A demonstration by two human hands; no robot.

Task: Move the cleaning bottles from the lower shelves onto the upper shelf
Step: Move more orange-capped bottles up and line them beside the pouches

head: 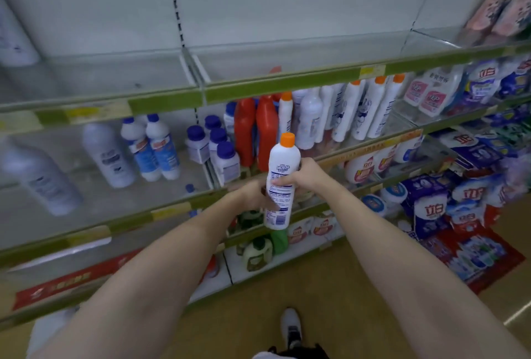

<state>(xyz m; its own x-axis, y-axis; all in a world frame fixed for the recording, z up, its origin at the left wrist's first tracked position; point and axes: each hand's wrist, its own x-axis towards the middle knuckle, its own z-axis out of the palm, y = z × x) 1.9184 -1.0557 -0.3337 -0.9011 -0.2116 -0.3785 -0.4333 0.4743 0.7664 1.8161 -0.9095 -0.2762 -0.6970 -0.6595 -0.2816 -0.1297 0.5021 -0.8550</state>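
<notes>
Glossy white plastic bottle with orange plastic cap; shelf guards clear, smooth.

We face a run of shelves with green front strips. The upper shelf has a white back panel and clear dividers. On the middle shelf stand white bottles with blue caps, small blue-lidded jars, two red bottles and, further right, tall white bottles with orange caps. A loose blue cap lies on that shelf. The bottom shelf carries a green bottle. Beneath is the tan floor.
</notes>
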